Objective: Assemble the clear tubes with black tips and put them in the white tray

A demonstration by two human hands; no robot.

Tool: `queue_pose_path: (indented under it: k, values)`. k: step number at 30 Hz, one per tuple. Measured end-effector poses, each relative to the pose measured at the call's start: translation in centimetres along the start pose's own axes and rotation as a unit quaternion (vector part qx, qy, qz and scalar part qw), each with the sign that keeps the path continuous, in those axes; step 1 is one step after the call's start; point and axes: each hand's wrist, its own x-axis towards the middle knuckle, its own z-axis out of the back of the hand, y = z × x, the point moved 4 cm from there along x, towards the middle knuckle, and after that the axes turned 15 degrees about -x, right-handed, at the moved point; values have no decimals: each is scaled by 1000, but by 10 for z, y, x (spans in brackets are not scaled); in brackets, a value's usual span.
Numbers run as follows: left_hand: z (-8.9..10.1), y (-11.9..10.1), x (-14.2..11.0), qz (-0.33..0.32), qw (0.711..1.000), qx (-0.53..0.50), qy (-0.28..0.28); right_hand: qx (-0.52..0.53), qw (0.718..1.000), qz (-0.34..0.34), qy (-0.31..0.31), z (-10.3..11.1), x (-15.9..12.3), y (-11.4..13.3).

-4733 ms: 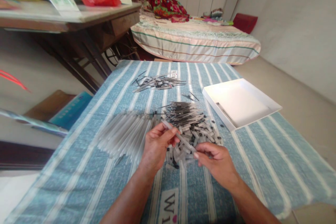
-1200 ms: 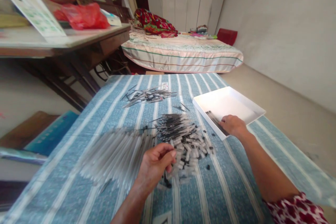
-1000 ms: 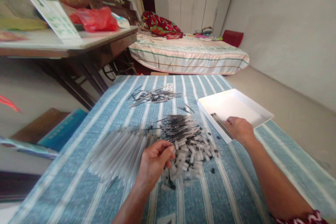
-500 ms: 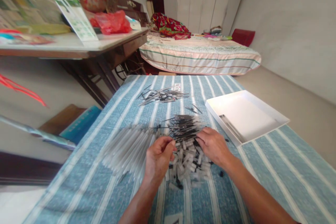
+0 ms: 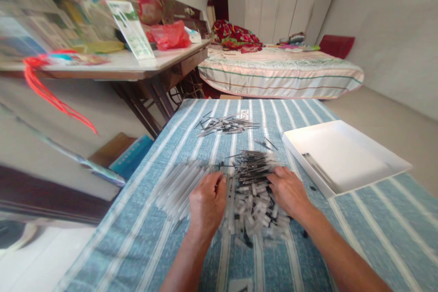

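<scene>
My left hand (image 5: 207, 200) is closed at the right edge of a pile of translucent pen barrels (image 5: 178, 187), its fingertips turned away from view. Whatever it may hold is hidden. My right hand (image 5: 289, 191) has curled fingers at the right end of a heap of thin dark pen refills (image 5: 253, 166); I cannot make out what is between them. Below the refills, between both hands, lies a loose heap of clear and black pen caps (image 5: 262, 210). Several translucent barrels stand out just right of my left hand.
A shallow white box (image 5: 352, 155) with a few slim pieces sits at the right. Farther back on the striped cloth (image 5: 137, 237) lies a scatter of pen parts (image 5: 227, 124). A desk (image 5: 164, 66) with bags and a bed (image 5: 280, 70) stand beyond.
The camera has turned left, so the scene sits farther right. My left hand has moved away from the refills toward the barrels. My right hand stays beside the refills.
</scene>
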Motion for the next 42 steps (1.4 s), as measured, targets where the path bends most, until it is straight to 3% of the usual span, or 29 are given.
queue_pose_path:
  k: [4, 8, 14, 19, 26, 32, 42]
  values:
    - [-8, -3, -2, 1, 992, 77, 100, 6, 1000, 8, 10, 0, 3, -1]
    - [-23, -9, -10, 57, 965, 168, 195, 18, 999, 23, 26, -1, 4, -3]
    - [-37, -12, -18, 78, 935, 237, 251, 50, 998, 27, 28, -2, 6, -6]
    - [-38, -8, -17, 82, 945, 205, 240, 83, 996, 29, 11, -4, 5, -9]
    - [-31, -9, -15, 61, 975, 76, 198, 83, 995, 39, -31, 1, -3, -21]
    - [-29, -17, -15, 39, 977, 16, 209, 47, 996, 61, -44, 14, -15, -46]
    - [-29, -20, -16, -2, 976, -43, 215, 76, 980, 98, -154, 43, -39, -85]
